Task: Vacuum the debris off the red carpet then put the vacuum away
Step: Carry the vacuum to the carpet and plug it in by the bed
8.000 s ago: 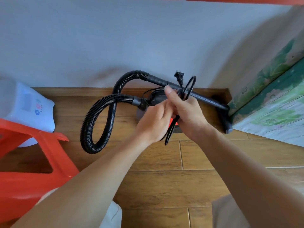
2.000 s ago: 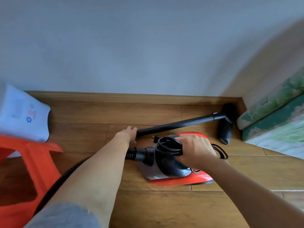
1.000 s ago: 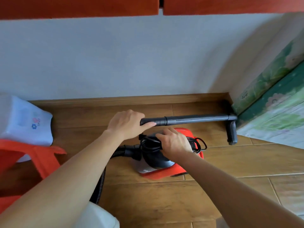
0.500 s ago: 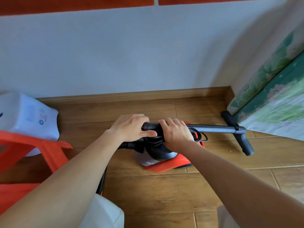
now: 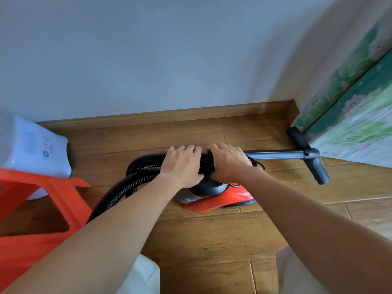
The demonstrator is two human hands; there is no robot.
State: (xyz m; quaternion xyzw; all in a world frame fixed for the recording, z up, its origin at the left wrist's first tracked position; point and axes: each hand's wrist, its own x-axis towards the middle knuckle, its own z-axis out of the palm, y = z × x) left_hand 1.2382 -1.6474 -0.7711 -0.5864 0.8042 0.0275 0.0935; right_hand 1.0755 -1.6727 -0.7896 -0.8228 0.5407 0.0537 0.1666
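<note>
Your red stool [image 5: 40, 211] crowds the left; both your left hand [image 5: 182, 166] and right hand [image 5: 228, 162] grip the wand [image 5: 275, 154] over the vacuum [image 5: 218, 193] on the floor [image 5: 212, 236], wand lying rightward, its nozzle [image 5: 305, 154] against the green mat [image 5: 358, 115]

Two bare forearms, no sleeves in view, no watch/rings/bracelets. Left hand [image 5: 182, 166] & right hand [image 5: 228, 162]: bare, no gloves; nails short, unpainted as far as visible. Fingers of both seen from the back, knuckles up. Lower edge of view: pale cream/off-white fabric garment over left leg [image 5: 146, 276] & same fabric over right leg [image 5: 297, 274], plain, no print or seams legible; prob. trousers or shorts, can't tell which. Upper arms & shoulders out of view, so top garment can't be told.
</note>
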